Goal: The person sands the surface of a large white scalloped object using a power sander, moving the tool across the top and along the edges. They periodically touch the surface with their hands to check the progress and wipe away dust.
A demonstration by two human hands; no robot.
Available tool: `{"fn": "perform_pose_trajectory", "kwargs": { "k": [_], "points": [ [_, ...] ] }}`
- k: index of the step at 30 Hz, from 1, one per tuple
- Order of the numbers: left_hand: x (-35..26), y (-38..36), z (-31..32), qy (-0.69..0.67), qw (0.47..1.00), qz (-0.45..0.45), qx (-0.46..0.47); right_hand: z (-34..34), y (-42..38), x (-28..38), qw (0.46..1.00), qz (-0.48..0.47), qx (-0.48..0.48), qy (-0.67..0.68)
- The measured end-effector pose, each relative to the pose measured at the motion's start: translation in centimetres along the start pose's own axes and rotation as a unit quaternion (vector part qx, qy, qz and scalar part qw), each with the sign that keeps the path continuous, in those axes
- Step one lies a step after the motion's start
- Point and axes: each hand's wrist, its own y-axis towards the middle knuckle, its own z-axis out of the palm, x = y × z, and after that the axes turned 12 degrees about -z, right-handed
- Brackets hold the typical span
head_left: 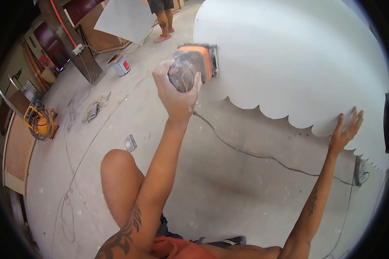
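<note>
I have the left hand (pixel 177 101) curled round the sander (pixel 199 62), pad (pixel 215 62) just ahead of it at the edge of the panel (pixel 285 64); right hand (pixel 345 134) spread on the panel. I'd keep pad flat, pressure light, cord (pixel 255 154) clear.

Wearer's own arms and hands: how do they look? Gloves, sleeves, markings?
Left arm: bold, dark, curving tattoo. Right arm: smaller dark tattoo. Left hand and right hand: no gloves; pale dust on the left. Forearms sleeveless. Red-orange shirt.
</note>
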Motion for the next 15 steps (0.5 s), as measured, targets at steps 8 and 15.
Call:
{"fn": "perform_pose_trajectory", "kwargs": {
  "k": [8,15],
  "points": [
    [2.2,-3.5,0.8,0.008,0.997,0.073,-0.020,-0.2,0.2,-0.2,1.000,0.010,0.011,0.004],
    [2.6,-3.5,0.8,-0.001,0.999,0.052,-0.014,0.0,-0.1,-0.9,1.000,-0.018,0.005,0.002]
  ]
}}
